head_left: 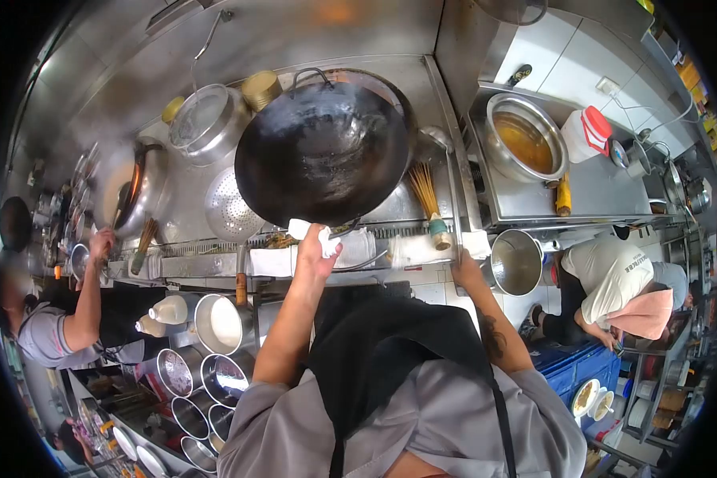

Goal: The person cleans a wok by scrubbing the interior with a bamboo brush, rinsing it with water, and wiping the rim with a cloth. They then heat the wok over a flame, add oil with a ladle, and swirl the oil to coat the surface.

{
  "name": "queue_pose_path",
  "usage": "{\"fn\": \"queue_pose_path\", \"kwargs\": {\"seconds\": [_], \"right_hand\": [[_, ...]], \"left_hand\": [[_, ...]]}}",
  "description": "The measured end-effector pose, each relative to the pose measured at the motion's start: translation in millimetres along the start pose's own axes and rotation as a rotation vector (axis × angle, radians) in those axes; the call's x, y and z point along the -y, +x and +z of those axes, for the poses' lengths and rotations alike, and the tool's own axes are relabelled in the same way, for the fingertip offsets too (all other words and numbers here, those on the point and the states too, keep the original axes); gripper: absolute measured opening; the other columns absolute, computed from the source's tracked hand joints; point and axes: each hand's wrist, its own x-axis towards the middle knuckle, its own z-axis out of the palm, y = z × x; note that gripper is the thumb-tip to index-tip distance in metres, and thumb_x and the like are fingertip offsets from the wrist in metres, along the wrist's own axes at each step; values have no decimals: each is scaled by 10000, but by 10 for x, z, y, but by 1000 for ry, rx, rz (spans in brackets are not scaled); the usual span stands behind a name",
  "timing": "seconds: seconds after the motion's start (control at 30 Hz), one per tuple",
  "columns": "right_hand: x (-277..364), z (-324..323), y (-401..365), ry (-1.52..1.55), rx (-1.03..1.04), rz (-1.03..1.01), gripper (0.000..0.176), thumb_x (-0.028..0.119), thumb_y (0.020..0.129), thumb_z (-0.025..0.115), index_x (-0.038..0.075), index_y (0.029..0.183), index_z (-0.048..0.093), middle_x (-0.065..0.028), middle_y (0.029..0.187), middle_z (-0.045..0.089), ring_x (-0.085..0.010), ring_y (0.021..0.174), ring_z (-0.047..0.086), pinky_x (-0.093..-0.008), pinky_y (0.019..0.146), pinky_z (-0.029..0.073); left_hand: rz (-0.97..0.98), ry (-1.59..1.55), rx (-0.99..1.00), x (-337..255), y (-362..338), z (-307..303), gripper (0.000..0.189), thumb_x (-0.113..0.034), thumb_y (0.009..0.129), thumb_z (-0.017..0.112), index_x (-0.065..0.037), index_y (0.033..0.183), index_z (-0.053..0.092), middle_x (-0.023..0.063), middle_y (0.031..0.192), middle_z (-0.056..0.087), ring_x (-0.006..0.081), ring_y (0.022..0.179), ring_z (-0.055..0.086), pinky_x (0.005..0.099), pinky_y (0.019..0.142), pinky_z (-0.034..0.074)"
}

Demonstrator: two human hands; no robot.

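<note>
A large black wok [323,151] sits over the stove, its inside dark and shiny with some haze above it. My left hand [320,248] is closed on a folded white cloth [300,229] at the wok's near rim, where the near handle is mostly hidden. On the right, a ladle [437,139] lies along the stove with its handle running toward me. My right hand [468,272] is closed around the handle's near end, its fingers partly hidden. A bamboo wok brush [428,195] stands just left of it.
A perforated strainer [229,203] and a metal pot [207,119] are left of the wok. A pot of amber liquid [526,143] stands on the right counter. Below are a deep pot [516,261] and a bending person [613,279]. Another person [68,327] works at left.
</note>
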Motion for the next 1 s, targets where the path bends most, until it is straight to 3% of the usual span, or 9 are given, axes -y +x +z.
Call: {"fn": "queue_pose_path", "kwargs": {"seconds": [0.1,0.3,0.4,0.5,0.63,0.67,0.8,0.9,1.0], "right_hand": [[60,-77,-22,82,3,20,391,118,755,567,17,1114,448,-315,907,605,-476,892,591,-526,771,472],[243,-239,102,51,111,190,449,156,714,629,12,1103,459,-278,957,616,-434,966,593,-486,826,467],[190,-232,166,107,-25,124,414,184,704,646,-4,1041,497,-267,934,623,-430,936,602,-473,814,473],[195,-337,240,170,-59,118,331,168,725,640,-18,973,524,-231,847,623,-375,772,644,-452,678,514],[235,-427,279,368,-32,158,203,90,770,593,-31,916,519,-113,686,547,-197,447,565,-327,398,462],[249,-439,266,414,-19,192,181,91,768,602,-26,876,517,-92,665,545,-193,435,553,-320,407,462],[87,-276,319,426,8,170,258,141,759,605,-65,908,560,-181,695,612,-266,479,610,-386,477,496],[269,-298,327,431,-91,143,207,151,773,589,-45,837,570,-159,660,603,-266,457,592,-392,458,475],[591,-478,391,501,-160,262,137,121,777,610,-1,817,563,-57,595,519,-163,395,487,-319,382,397]], "left_hand": [[-26,0,20,-158,33,47,50,-196,858,533,-148,861,545,-7,720,579,140,606,547,304,460,415],[-46,-49,32,-280,614,169,86,-192,827,570,-128,885,563,13,775,586,166,705,558,327,539,444],[-20,-9,36,-222,926,274,103,-189,810,577,-122,885,555,25,808,576,169,739,548,334,555,449],[-73,-48,108,-302,1238,210,125,-189,809,581,-121,904,539,46,869,561,168,808,532,342,577,454],[-43,-3,48,-304,1358,326,133,-183,799,590,-135,906,528,34,813,546,185,746,533,347,548,453],[-29,-9,47,-311,1383,361,138,-183,796,595,-136,908,530,27,788,538,192,704,527,348,533,450],[-90,-35,128,-384,1602,315,157,-189,795,599,-129,925,534,37,808,542,196,727,536,348,535,453],[-88,-13,110,-397,1562,324,168,-193,791,604,-125,929,537,41,812,550,199,727,547,354,527,457],[-97,-4,94,-360,1662,303,185,-196,787,607,-122,941,537,48,829,565,211,707,559,367,524,469]]}}
